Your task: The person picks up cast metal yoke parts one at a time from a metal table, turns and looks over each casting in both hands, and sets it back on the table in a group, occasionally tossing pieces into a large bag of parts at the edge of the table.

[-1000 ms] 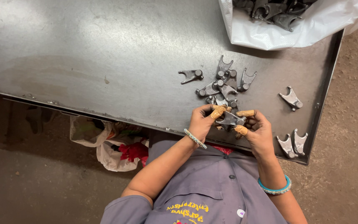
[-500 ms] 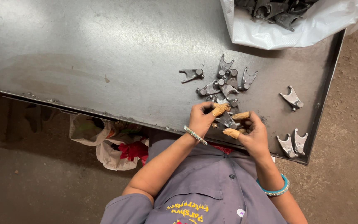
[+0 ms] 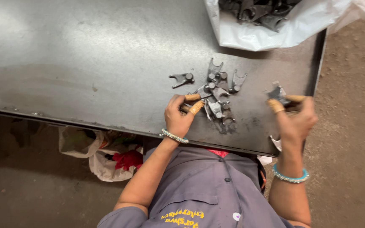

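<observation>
Bare concrete floor (image 3: 30, 198) runs below and to the right, and across the top of the view spreads a big dark sheet-metal table (image 3: 85, 55), scuffed and dull, its near edge cutting across just above the person's grey shirt (image 3: 208, 185). Up at the far right corner sits a white plastic bag (image 3: 275, 31), mouth open, packed with dark metal parts. Under the table edge, on the floor, there's a crumpled bag (image 3: 106, 156) with something red in it.

Now to the action: a loose pile of small forked metal parts (image 3: 216, 95) lies on the table, near the front edge, one fork part (image 3: 181, 78) lying just apart to the left. The left hand (image 3: 180, 116) is down at the pile's left side, fingers curled, capped fingertips touching the parts there; whether it actually grips one, I cannot tell. A beaded bracelet (image 3: 173, 136) rings that wrist.

Over to the right, well apart from the pile, the right hand (image 3: 296, 120) is raised near the table's right edge, pinching one dark forked part (image 3: 277, 93) between capped thumb and fingers. A turquoise bangle (image 3: 289, 175) sits on that wrist.
</observation>
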